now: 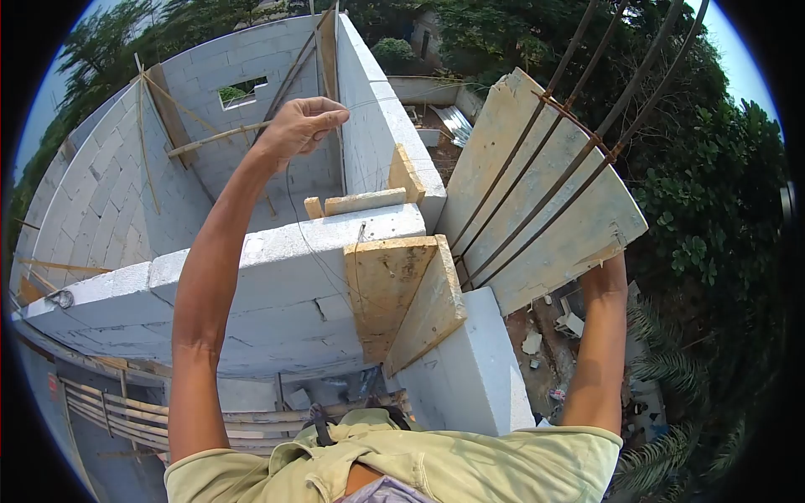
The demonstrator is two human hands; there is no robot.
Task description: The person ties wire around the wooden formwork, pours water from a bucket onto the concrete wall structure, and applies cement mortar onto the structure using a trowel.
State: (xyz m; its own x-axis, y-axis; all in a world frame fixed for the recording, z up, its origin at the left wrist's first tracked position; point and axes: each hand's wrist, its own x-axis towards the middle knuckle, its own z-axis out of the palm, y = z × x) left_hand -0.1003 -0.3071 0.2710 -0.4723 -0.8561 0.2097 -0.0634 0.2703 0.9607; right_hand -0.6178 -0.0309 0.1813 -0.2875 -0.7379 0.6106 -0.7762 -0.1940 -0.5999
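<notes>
My left hand (303, 130) is raised above the block wall, its fingers pinched on a thin wire (377, 102) that runs right toward the board. The wire also hangs down below the hand. My right arm reaches up to the lower right edge of a large pale board (537, 184); the hand is hidden behind that board. Several steel rebars (549, 189), tied by a rusty ring, stand in front of the board. Wooden form boards (390, 281) are set around the corner where the walls meet, with a loop of wire over one.
White block walls (251, 260) run left and away, with bamboo braces (220, 137) between them. Bamboo poles (126, 411) lie at the lower left. Below on the right is ground with debris (532, 342), beside dense trees (700, 193).
</notes>
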